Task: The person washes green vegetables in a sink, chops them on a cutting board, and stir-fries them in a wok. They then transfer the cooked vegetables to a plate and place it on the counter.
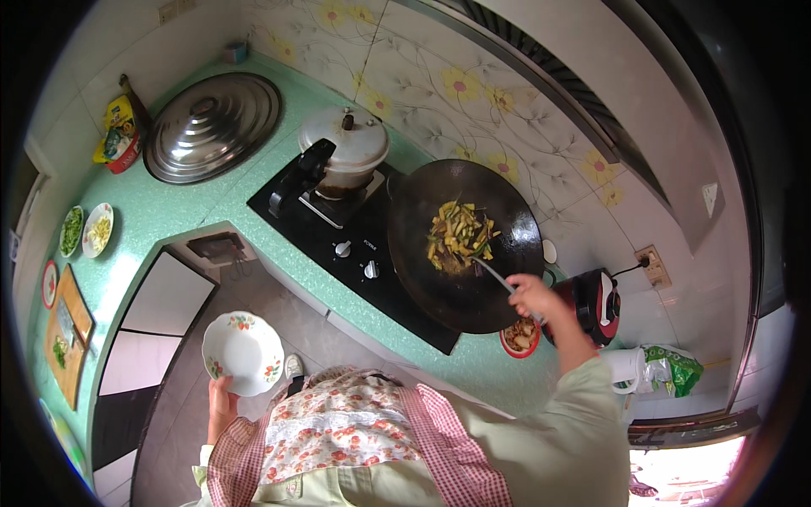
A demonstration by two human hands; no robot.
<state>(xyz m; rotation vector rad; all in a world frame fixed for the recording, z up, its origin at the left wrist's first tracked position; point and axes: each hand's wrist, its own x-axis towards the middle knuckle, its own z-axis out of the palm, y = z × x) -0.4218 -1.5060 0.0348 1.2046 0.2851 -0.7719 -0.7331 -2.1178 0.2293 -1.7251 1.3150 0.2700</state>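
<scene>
In my left hand (222,405) is a white scalloped plate (244,355) with a fruit pattern, held by its rim in front of the counter. It bears no food. My right hand (532,296) grips the handle of a metal spatula (500,279), whose head is partly hidden at the food. A large dark wok (469,304) rests on the right side of the gas hob (310,253). Cut strips of cooked vegetable (459,231), yellow and green, lie heaped in its middle.
A pressure cooker (345,142) stands on the left burner, its black handle toward me. A big metal lid (212,127) leans back left. Further left are two food dishes (98,231) and a cutting board (66,367) with a cleaver (66,323). A red bowl (521,339) sits beside the wok.
</scene>
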